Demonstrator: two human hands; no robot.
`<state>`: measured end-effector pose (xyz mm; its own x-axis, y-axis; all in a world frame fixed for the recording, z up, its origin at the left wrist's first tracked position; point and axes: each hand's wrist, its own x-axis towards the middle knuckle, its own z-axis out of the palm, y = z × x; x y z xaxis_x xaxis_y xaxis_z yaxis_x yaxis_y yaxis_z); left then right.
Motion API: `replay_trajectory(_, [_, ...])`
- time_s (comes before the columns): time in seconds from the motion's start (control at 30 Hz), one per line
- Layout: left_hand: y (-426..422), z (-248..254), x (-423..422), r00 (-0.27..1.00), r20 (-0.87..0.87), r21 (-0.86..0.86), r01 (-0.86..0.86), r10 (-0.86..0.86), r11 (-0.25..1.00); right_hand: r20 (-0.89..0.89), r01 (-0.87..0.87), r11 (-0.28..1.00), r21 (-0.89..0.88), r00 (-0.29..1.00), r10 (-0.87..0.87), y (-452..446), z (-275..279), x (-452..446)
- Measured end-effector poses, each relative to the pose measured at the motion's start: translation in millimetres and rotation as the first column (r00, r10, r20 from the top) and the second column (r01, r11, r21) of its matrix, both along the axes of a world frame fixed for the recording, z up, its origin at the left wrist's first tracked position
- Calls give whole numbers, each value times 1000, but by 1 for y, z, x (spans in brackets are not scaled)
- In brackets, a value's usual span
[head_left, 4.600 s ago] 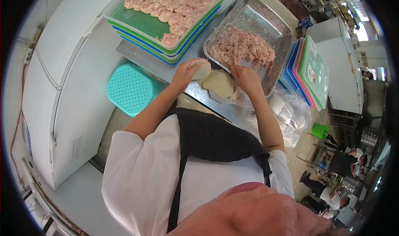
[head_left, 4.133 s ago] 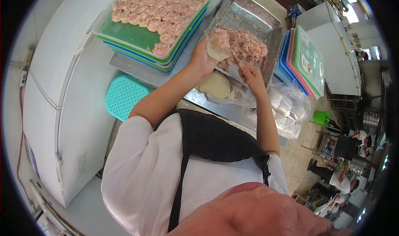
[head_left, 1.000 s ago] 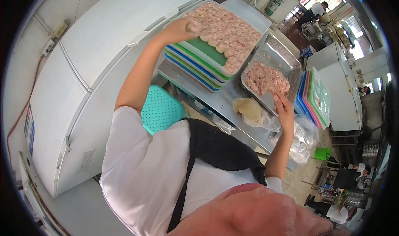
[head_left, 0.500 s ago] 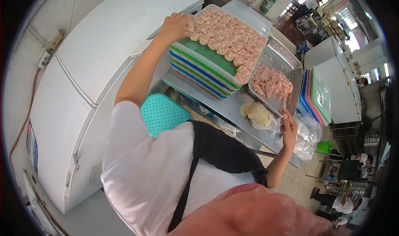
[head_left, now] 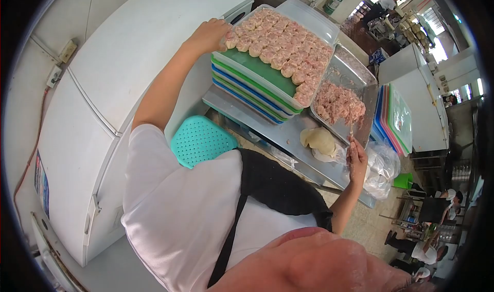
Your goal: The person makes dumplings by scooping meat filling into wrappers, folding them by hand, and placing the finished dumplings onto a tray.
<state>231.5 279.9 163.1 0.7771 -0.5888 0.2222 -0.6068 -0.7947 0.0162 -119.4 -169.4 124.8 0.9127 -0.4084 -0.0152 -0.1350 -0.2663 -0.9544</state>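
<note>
My left hand (head_left: 210,36) is at the near left corner of a clear tray (head_left: 280,93), its fingers curled against a filled dumpling (head_left: 231,39) at the end of the front row. Rows of open-topped dumplings (head_left: 288,42) with pink meat cover most of the tray, and a green strip shows in front. My right hand (head_left: 356,161) grips a thin utensil (head_left: 351,130), whose far end is in the minced meat (head_left: 337,102). That meat lies in a metal pan (head_left: 368,122). Below the pan, round dough wrappers (head_left: 320,142) sit on the metal table.
Several stacked trays with coloured layers (head_left: 247,94) support the top one. Coloured lids (head_left: 396,119) stand beyond the pan, near a plastic bag (head_left: 381,171). A white freezer (head_left: 139,50) and turquoise stool (head_left: 203,140) are at left. Other people (head_left: 427,251) work in the background.
My left hand has shifted slightly left and down at the tray corner, with the dumpling now at the row's end. My right hand stays on the utensil in the meat. The view has shifted slightly.
</note>
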Motion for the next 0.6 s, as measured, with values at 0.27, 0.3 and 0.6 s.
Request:
replay_trajectory(0.27, [-14, -5, 11, 994, 106, -43, -18, 22, 999, -16, -38, 999, -24, 999, 37, -12, 6, 3])
replay_trajectory(0.3, [-12, -2, 9, 996, 81, -43, -20, 23, 999, -20, -35, 999, -33, 999, 35, -12, 8, 4])
replay_trajectory(0.6, [-33, -1, -5, 980, 30, -124, -193, 199, 973, -20, -61, 997, -45, 998, 60, -36, 9, 10])
